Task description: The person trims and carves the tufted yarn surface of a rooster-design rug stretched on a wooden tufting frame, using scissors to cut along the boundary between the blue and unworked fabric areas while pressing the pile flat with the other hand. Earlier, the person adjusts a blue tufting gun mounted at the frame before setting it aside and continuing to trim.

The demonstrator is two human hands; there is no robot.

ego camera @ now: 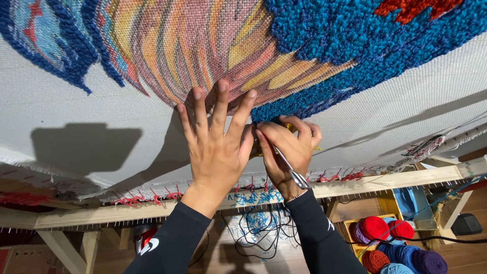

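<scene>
Left hand (215, 144) lies flat on the stretched tufting cloth (76, 106), fingers spread wide, pressing on the printed orange-and-pink stripes just beside the edge of the blue yarn pile (324, 56). Right hand (286, 149) sits touching it, fingers curled tight around small metal scissors (290, 170), whose shiny end sticks out toward the wrist; the blades are hidden behind the fingers. All this is near the cloth's lower edge, above the wooden frame rail (385, 182). It looks like trimming along the tufted border. The next snip calls for the cloth held taut and the tips kept close to the pile. Yarn balls (375, 228) wait in a box below.
</scene>
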